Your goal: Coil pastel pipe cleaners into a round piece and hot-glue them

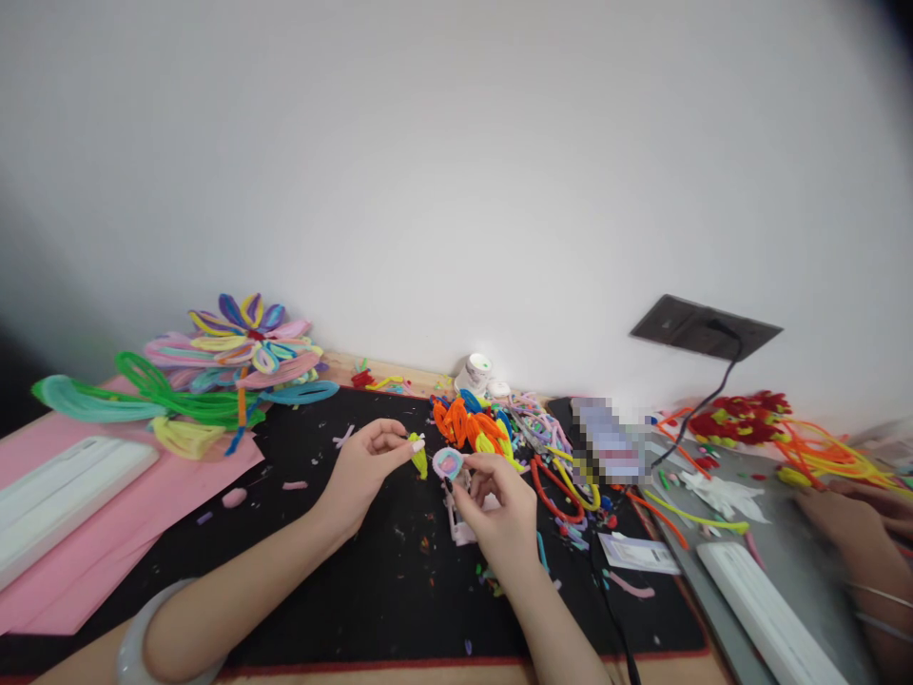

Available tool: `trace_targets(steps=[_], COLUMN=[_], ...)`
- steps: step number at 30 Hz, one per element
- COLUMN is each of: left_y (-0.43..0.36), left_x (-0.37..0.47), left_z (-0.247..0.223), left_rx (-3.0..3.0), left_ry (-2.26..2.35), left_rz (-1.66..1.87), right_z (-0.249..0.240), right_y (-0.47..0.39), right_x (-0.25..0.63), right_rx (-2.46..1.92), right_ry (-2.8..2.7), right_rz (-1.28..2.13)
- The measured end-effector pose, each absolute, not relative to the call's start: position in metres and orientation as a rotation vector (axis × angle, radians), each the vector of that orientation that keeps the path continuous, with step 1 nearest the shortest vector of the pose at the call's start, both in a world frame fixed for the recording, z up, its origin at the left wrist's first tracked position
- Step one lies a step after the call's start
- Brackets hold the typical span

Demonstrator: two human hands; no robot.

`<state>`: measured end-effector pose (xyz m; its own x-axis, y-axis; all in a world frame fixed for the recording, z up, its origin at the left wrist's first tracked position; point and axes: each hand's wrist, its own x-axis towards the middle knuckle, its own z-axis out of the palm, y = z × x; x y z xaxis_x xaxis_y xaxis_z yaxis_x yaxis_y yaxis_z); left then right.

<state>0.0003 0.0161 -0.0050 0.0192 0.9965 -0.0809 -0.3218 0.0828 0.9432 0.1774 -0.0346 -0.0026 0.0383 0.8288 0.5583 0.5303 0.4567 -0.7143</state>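
left hand (365, 468) pinches a yellow-green piece (420, 460), right hand (500, 504) a round disc (448, 463).

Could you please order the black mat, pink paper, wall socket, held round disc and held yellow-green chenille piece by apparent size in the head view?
Black mat
Pink paper
Wall socket
Round disc, yellow-green chenille piece: too alike to rank

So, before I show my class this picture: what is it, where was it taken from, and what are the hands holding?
There's no machine: these are a person's bare hands, seen by a camera worn on the head, looking forward and down. The left hand pinches a small yellow-green piece; the right hand holds a round blue-and-pink piece. Beneath is a black mat with fuzzy orange loops. Pink sheets lie to the left; another person's hand shows at far right.
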Motion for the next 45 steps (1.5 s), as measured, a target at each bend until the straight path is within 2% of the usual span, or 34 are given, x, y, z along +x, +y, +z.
trace_targets(steps=[14, 24, 35, 45], left_y=[0.017, 0.016, 0.016, 0.015], left_x=[-0.001, 0.002, 0.001, 0.001], left_z=[-0.006, -0.002, -0.001, 0.002], left_rx=[0.995, 0.797, 0.795, 0.605], left_ry=[1.013, 0.894, 0.972, 0.758], left_rz=[1.284, 1.309, 1.313, 1.286], right_z=[-0.004, -0.001, 0.001, -0.003], right_y=[-0.035, -0.035, -0.035, -0.034], right_x=[0.178, 0.178, 0.178, 0.179], right_rx=[-1.204, -1.203, -1.204, -1.212], right_ry=[-1.64, -1.629, -1.635, -1.629], right_rz=[0.348, 0.34, 0.321, 0.345])
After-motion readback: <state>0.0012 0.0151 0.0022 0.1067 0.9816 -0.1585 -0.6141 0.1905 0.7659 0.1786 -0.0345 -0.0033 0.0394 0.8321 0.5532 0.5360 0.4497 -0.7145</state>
